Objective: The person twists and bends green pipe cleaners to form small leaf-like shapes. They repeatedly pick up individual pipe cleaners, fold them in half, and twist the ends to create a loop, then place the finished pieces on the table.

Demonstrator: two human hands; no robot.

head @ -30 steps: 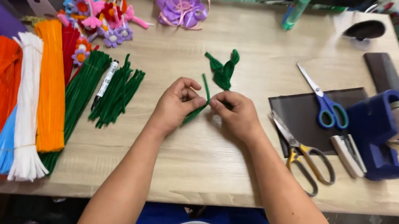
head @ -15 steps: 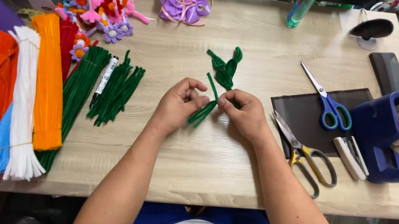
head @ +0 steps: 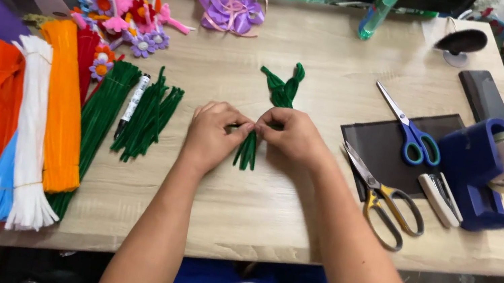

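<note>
My left hand (head: pixel 212 135) and my right hand (head: pixel 293 138) meet fingertip to fingertip over the middle of the wooden table (head: pixel 320 57). Together they pinch a green pipe-cleaner piece (head: pixel 247 151), whose folded lower end hangs out below my fingers. Its leaf-shaped upper loops (head: pixel 282 85) stick out beyond my right hand, lying on the table. Where the fingers grip is hidden.
Short green pipe cleaners (head: pixel 150 118) and a marker (head: pixel 134 98) lie left of my hands. Long bundles in orange (head: pixel 59 109), white and green fill the left. Pipe-cleaner flowers (head: pixel 122 17) sit at back left. Blue scissors (head: pixel 408 127), yellow scissors (head: pixel 386 198) and a tape dispenser (head: pixel 488 174) lie right.
My hands have stayed together on the green piece. Its lower end, slanted to the left before, now hangs straight down below my fingers.
</note>
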